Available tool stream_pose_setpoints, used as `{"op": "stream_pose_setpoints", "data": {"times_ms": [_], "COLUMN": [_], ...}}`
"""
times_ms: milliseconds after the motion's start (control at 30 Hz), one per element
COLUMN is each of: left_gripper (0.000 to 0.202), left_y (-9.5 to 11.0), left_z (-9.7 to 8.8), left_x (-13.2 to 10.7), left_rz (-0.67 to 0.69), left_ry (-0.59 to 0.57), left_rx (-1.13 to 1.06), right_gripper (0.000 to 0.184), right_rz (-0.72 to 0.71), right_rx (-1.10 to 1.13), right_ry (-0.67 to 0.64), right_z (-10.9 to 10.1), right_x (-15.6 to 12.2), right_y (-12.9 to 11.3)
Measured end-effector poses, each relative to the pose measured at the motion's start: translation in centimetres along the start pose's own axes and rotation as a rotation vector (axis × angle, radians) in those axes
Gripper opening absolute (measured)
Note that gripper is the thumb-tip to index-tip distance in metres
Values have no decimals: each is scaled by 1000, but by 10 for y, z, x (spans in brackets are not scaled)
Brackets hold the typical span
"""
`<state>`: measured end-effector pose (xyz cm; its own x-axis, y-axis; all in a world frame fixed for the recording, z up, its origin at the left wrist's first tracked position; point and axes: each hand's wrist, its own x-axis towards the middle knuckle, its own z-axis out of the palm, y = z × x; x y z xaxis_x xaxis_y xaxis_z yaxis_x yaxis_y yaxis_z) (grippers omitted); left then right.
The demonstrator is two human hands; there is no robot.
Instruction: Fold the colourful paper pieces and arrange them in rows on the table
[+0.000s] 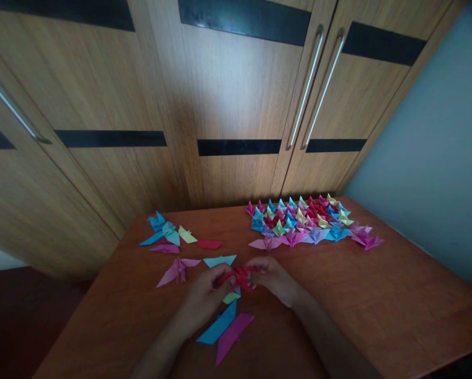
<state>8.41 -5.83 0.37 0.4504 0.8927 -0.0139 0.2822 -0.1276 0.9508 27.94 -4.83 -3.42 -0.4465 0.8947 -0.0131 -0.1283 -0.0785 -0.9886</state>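
On table (378, 295), hands pinching red origami (239, 276)

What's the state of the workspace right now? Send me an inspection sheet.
Surface: brown wooden table, smooth top.
Job's things: red paper piece, held between both hands.
Clutter: blue strip and pink strip lie flat near the wrists; packed patch of folded pieces far right; loose folded pieces far left.
Grippers: left hand and right hand both pinch the red paper piece.
Cables: nothing seen.
Surroundings: wooden wardrobe doors with metal handles behind; pale wall on the right.
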Motion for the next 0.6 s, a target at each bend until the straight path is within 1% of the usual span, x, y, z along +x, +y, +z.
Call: {"op": "stream_pose_setpoints", "data": {"times_ms": [133,233,400,500,600], "left_gripper": [19,16,18,20,20], "left_y": [3,3,-5,-8,-8], "left_z": [-1,-2,5,9,8], "left_x": [0,-1,-1,2,2], "left_rz": [9,-30,-160,-171,-179], "left_ry": [40,11,-34,-58,-44], "left_rx": [-101,-250,-438,-515,-546], "right_gripper": [28,26,23,24,25], "right_rz": [-10,-18,-20,-6,8], "right_rx": [53,100,220,270,280], "right_ry": [-34,-40,-35,-32,-42], "right_z": [0,0,2,2,3], "right_x": [-2,-3,-3,-3,-3], "right_y": [-3,-1,8,10,8]}}
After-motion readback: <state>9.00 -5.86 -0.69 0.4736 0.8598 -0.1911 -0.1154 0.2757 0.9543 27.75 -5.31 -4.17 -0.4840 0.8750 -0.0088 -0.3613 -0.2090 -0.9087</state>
